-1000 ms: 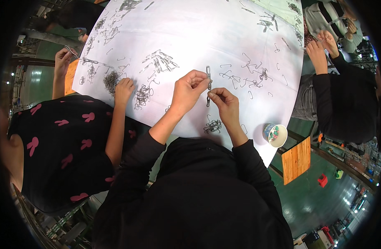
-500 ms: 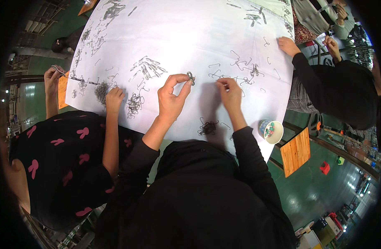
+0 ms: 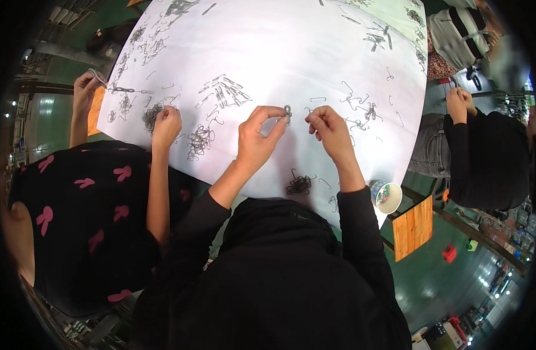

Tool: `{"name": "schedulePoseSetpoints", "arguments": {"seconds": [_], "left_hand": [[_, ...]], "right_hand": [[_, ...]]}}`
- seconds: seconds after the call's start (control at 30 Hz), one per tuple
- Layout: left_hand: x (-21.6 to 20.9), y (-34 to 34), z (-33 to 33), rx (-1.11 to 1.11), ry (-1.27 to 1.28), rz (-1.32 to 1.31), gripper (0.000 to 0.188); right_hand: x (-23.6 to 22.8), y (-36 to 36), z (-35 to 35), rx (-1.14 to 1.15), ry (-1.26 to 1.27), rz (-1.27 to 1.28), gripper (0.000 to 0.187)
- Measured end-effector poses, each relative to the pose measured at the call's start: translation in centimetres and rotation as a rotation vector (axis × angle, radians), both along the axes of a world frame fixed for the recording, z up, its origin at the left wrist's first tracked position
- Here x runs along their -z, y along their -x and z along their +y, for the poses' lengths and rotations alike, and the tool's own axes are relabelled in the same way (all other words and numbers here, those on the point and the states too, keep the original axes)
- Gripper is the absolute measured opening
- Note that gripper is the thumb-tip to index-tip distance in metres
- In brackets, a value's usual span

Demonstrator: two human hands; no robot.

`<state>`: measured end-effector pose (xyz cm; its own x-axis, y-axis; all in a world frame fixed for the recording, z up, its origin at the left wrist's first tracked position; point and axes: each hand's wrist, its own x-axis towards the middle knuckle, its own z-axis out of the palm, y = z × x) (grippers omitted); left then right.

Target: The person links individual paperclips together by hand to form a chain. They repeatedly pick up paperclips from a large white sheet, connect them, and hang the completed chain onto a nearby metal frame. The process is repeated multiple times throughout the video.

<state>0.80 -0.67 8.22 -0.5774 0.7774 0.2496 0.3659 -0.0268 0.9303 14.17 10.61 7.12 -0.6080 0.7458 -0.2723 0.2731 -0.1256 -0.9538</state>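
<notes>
My left hand (image 3: 258,133) pinches a small dark metal wire link (image 3: 287,110) upright between thumb and fingertips above the white-covered table (image 3: 268,52). Just right of it, my right hand (image 3: 332,133) is closed, thumb against fingers; what it holds, if anything, is too small to make out. Beyond that hand lie loose dark wire hooks (image 3: 370,111). A tangled pile of hooks (image 3: 299,183) rests close to my body, between my forearms. Ahead and left of my left hand, joined wire pieces (image 3: 224,92) lie in rows like short chain lengths.
At the right table edge stands a paper cup (image 3: 388,198) with small coloured pieces inside. On my left, a person's hand (image 3: 167,125) is at another pile of hooks (image 3: 153,118). A second person (image 3: 489,149) sits on the right. A wooden stool (image 3: 412,228) stands below the cup.
My right hand has turned and lifted slightly from the scattered hooks; my left still pinches the link. The person on the right has drawn a hand back from the table. The whole view has shifted.
</notes>
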Motion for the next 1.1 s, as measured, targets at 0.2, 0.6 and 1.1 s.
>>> {"name": "schedulePoseSetpoints", "arguments": {"seconds": [0.2, 0.6, 1.1], "left_hand": [[-1.1, -0.4, 0.0, -0.021, -0.018, 0.064, 0.014], [-1.7, -0.7, -0.1, -0.017, -0.054, 0.226, 0.016], [3.4, 3.0, 0.6, -0.113, -0.016, 0.444, 0.015]], "right_hand": [[-7.3, 1.5, -2.4, 0.132, 0.186, 0.336, 0.010], [-6.2, 1.9, -3.4, 0.193, 0.107, 0.361, 0.010], [-5.7, 1.8, -3.6, 0.206, 0.019, 0.514, 0.005]]}}
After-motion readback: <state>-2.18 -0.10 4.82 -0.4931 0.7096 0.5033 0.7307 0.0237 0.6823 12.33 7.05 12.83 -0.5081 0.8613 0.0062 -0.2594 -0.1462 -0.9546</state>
